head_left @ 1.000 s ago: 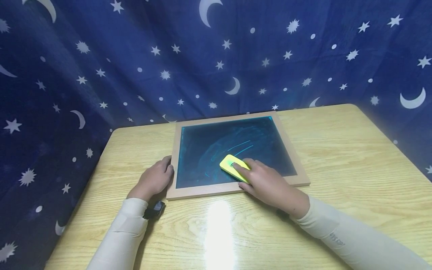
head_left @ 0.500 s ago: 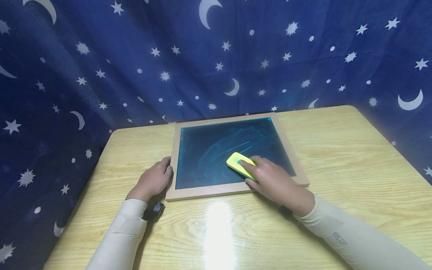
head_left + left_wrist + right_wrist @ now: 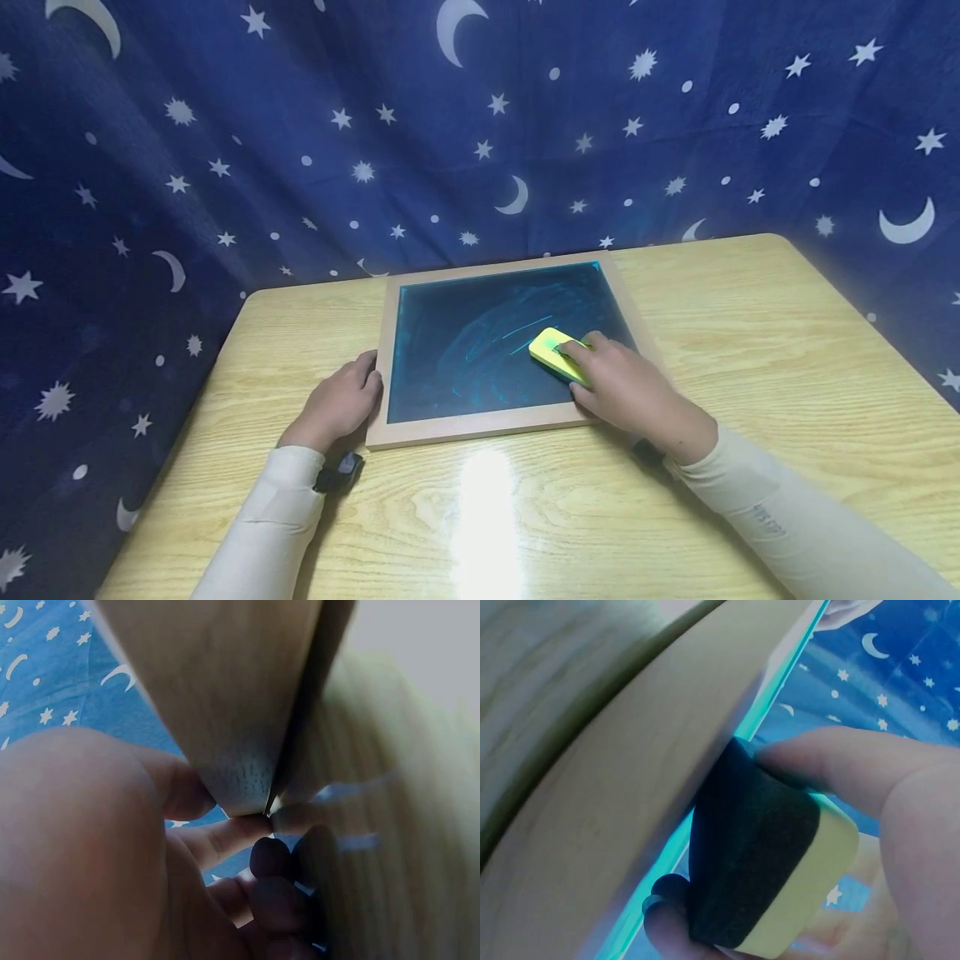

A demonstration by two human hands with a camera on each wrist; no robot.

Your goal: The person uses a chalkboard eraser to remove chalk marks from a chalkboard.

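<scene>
A wood-framed blackboard (image 3: 435,333) lies on the table, with faint cyan smears and a few thin strokes on its dark surface. My right hand (image 3: 633,392) grips a board eraser (image 3: 550,345) over the lower right part of the board. Its yellow top and dark felt (image 3: 754,847) show in the right wrist view, thumb and fingers on opposite sides, felt against the board. At the board's left side rests my left hand (image 3: 337,406). In the left wrist view, its thumb and a finger touch the side of the wooden frame (image 3: 225,697), its other fingers low by the table.
The light wood-grain table (image 3: 765,350) carries the board near its back edge. Behind and to the left hangs a dark blue curtain (image 3: 420,150) with moons and stars. A bright reflection (image 3: 486,517) shines on the table in front.
My right hand has slid the eraser to the right and slightly up over the board, uncovering more faint smears at its lower middle. My left hand has stayed at the frame's left side.
</scene>
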